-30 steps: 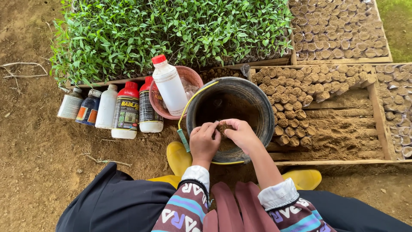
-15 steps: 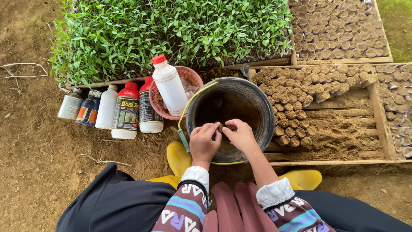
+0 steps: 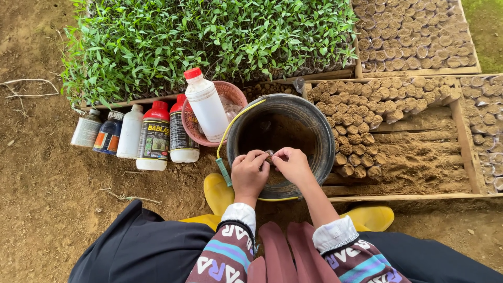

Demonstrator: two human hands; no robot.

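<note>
I keep my left hand and right hand pinched together on the small soil plug between their fingertips, over the black bucket beneath them. Best, I judge, to press gently so it doesn't crumble.

Evenly lit by soft, diffuse daylight from above, bright and colour-rich, with only faint shadows under the bottles and a dark interior in the bucket, sharp at centre, free of glare, slightly stretched by wide-angle distortion toward the edges.
</note>
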